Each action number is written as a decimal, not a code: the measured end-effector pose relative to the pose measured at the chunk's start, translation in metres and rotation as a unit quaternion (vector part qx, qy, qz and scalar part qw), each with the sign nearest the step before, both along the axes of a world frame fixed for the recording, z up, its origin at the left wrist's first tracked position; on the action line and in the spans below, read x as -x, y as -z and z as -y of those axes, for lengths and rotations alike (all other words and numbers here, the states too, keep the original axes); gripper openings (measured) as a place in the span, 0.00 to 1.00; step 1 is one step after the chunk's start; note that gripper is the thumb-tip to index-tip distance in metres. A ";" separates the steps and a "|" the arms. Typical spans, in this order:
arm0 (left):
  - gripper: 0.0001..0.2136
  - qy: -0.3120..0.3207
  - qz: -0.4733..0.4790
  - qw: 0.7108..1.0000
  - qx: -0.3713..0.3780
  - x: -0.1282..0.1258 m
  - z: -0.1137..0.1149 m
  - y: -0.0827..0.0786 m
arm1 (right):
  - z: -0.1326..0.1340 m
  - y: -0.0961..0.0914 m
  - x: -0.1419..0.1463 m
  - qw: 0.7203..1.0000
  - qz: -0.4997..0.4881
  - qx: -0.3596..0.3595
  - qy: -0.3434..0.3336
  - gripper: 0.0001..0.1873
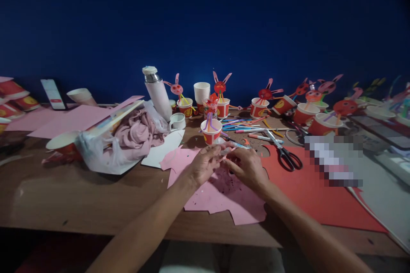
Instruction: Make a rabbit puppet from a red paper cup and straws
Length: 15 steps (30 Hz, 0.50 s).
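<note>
My left hand (205, 164) and my right hand (248, 166) meet over a cut sheet of pink paper (233, 206) with small dark scraps on it. The fingertips of both are pinched together around something small and whitish, too small and half hidden to name. Just beyond them stands a red and white paper cup (211, 137) with purple and orange pipe cleaners (209, 124) sticking up from it. To the right of my right hand, black-handled scissors (288, 157) rest partly on a red paper sheet (310, 196).
Markers (246, 127) lie behind the hands. Decorated cups with rabbit faces (220, 88) line the back, beside a stack of cups (202, 92). At left are a white thermos (156, 95), a mug (177, 122), a plastic bag (102, 155) and a phone (54, 94).
</note>
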<state>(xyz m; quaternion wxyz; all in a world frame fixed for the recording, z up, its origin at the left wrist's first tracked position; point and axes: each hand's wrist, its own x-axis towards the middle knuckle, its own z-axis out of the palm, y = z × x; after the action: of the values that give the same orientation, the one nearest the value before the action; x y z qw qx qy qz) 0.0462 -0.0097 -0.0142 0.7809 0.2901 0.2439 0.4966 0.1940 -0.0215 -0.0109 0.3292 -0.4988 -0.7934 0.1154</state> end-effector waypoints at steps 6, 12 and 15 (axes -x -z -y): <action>0.03 0.009 0.002 1.000 -0.010 -0.005 0.002 0.000 | -0.001 0.001 0.001 0.999 -0.021 0.027 0.012 0.13; 0.03 0.038 0.056 0.997 0.039 0.002 0.000 -0.002 | -0.003 0.002 -0.002 0.994 -0.092 0.049 -0.040 0.13; 0.03 0.031 0.081 0.993 0.081 0.007 -0.002 -0.003 | -0.003 0.001 -0.004 0.988 -0.131 0.046 -0.069 0.11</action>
<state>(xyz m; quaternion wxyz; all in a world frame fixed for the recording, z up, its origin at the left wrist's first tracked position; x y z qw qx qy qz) 0.0393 -0.0073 -0.0112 0.8338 0.1921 0.2099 0.4731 0.1985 -0.0181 -0.0118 0.3984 -0.4378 -0.7698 0.2387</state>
